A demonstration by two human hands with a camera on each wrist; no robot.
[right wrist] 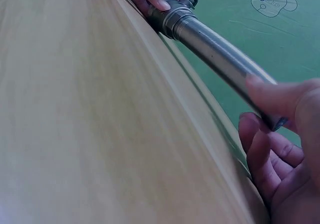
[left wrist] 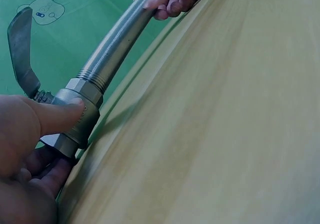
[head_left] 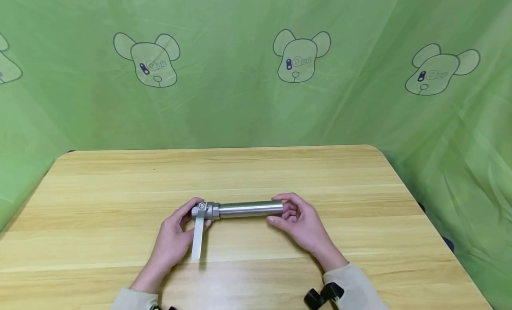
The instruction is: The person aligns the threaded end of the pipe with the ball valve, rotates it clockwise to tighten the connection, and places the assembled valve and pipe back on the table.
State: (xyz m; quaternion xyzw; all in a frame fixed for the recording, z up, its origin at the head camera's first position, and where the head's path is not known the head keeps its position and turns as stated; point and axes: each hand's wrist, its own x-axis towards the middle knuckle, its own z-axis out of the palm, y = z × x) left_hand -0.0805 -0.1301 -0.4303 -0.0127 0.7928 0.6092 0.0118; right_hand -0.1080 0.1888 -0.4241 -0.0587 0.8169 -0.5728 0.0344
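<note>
A metal ball valve (head_left: pixel 214 211) is joined to a straight steel pipe (head_left: pixel 252 208), which runs to the right in the head view. My left hand (head_left: pixel 174 241) grips the valve, its thumb laid along the body in the left wrist view and its fingers curled beneath. From the valve a flat lever handle (head_left: pixel 198 239) points toward me. At the pipe's free end, my right hand (head_left: pixel 306 223) holds it between thumb and fingers. Threads (left wrist: pixel 92 79) show where the pipe enters the valve's hex collar (left wrist: pixel 84 89).
Pipe and valve are held over a light wood table (head_left: pixel 256 172) with rounded far corners. Behind it hangs a green curtain (head_left: pixel 228 101) printed with bear heads. A black wrist mount (head_left: pixel 324 295) sits at my right sleeve (head_left: pixel 354 285).
</note>
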